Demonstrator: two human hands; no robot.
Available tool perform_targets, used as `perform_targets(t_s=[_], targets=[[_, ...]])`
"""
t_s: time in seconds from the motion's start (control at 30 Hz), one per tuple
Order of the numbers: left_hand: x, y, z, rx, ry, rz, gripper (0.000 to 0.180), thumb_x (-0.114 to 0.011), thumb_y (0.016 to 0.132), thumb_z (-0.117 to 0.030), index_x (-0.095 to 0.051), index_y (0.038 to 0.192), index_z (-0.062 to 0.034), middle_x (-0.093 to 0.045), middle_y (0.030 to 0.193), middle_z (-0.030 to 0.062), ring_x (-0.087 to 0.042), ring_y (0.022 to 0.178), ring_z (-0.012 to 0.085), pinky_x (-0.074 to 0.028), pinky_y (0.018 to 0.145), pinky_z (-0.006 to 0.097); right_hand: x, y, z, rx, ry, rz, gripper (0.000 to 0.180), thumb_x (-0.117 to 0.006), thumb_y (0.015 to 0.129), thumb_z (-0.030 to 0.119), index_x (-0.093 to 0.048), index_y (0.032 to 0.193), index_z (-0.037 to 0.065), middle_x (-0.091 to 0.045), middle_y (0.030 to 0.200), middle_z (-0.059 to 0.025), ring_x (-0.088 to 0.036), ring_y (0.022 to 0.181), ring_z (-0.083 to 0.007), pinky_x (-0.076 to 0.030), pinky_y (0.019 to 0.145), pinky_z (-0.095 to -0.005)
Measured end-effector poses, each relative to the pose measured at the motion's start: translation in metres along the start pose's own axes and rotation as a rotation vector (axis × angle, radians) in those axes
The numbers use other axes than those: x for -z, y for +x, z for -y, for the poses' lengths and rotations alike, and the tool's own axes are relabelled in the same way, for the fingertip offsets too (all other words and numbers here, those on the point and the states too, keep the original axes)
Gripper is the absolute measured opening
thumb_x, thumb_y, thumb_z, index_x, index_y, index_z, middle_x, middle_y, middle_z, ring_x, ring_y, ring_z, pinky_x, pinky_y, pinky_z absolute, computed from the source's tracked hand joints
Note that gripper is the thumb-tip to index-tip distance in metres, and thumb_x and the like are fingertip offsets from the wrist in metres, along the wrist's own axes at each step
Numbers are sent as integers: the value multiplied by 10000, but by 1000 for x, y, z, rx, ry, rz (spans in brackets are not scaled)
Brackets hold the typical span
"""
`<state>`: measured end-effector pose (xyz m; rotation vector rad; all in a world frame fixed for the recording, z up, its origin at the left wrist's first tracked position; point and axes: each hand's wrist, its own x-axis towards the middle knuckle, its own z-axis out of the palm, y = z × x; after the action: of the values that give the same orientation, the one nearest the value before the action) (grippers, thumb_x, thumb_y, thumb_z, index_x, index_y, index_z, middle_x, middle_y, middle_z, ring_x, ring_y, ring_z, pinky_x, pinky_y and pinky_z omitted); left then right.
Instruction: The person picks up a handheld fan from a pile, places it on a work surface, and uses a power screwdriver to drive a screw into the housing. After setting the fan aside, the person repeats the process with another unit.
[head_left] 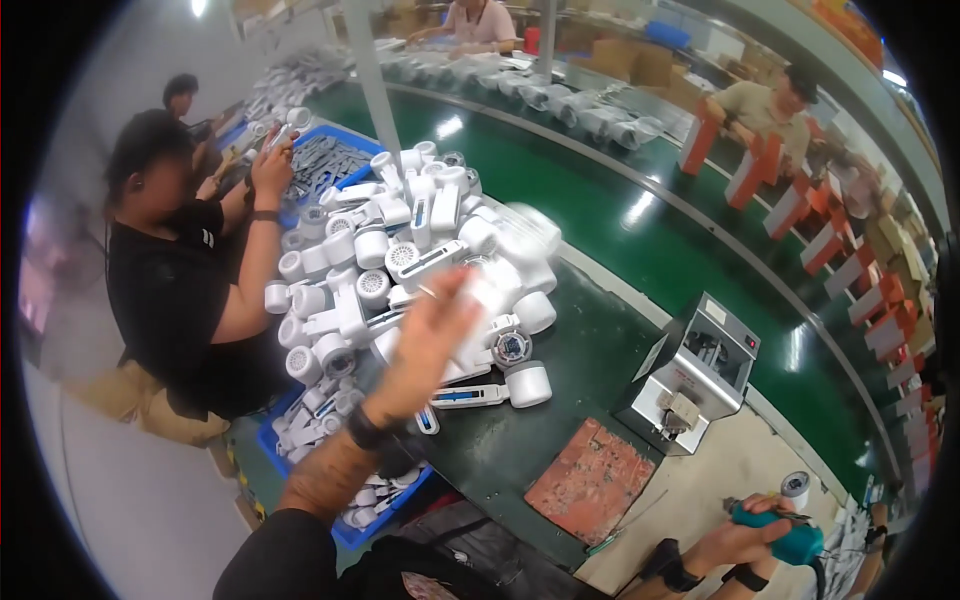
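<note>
My left hand (437, 330) reaches over a heap of white handheld appliances with round, grilled heads (373, 288), which look like small fans. Motion smears its fingers, and a blurred white piece (485, 298) lies against them; whether they grip it is unclear. Just beyond, another white appliance (530, 240) is heavily blurred. Some handles (468, 397) are uncovered and show a blue strip inside. At the lower right, my right hand (735, 545) is closed around a teal electric screwdriver (797, 540). A white appliance head (795, 486) stands close beyond the screwdriver.
A metal screw-feeding machine (700, 370) stands right of a worn reddish mat (590, 480). Blue crates (350, 535) hold white and grey parts. A green conveyor (640, 205) curves behind, with orange-white dividers (752, 172) beyond. A co-worker (165, 270) sits at the left; others work farther off.
</note>
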<state>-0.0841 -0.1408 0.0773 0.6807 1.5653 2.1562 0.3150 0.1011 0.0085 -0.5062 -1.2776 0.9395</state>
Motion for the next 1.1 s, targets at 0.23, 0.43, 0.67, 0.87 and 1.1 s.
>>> perform_targets(t_s=[0.23, 0.43, 0.67, 0.87, 1.1], targets=[[123, 80, -10, -280, -104, -270, 405, -558, 1001, -102, -464, 1371, 33, -498, 1374, 134, -549, 1213, 196, -472, 1015, 324, -43, -29, -2, 61, -40, 80, 508, -533, 1007, 494, -518, 1122, 0, -538, 733, -56, -508, 630, -151, -438, 593, -277], [-25, 30, 7, -387, 164, -150, 285, -490, 981, 7, -600, 1242, 29, -468, 1420, 142, -517, 1248, 218, -464, 1020, 342, -40, -32, 4, 43, -260, -202, 584, -688, 886, 560, -588, 1078, 18, -610, 747, -76, -581, 619, -180, -476, 543, -278], [-166, -55, 33, -216, 197, 697, 248, -610, 906, 12, -610, 1153, -9, -613, 1151, 112, -612, 979, 167, -512, 854, 290, -75, -25, 27, -188, -111, -1, 610, -721, 881, 516, -557, 1138, -12, -599, 788, -44, -583, 677, -139, -454, 604, -260], [-281, -91, 76, -163, 530, 1147, 331, -701, 907, -317, -639, 1012, -10, -669, 870, 151, -658, 816, 252, -528, 750, 336, -39, -80, 81, -212, -89, -65, 634, -705, 877, 545, -531, 1108, -19, -576, 738, -76, -577, 655, -179, -476, 606, -300], [-357, -124, 149, -480, 867, 1191, 515, -579, 892, -516, -630, 984, -12, -661, 972, 183, -641, 892, 370, -500, 787, 490, -44, -100, 111, -214, -21, -20, 643, -710, 874, 537, -509, 1104, -30, -566, 774, -86, -572, 664, -171, -481, 605, -299]])
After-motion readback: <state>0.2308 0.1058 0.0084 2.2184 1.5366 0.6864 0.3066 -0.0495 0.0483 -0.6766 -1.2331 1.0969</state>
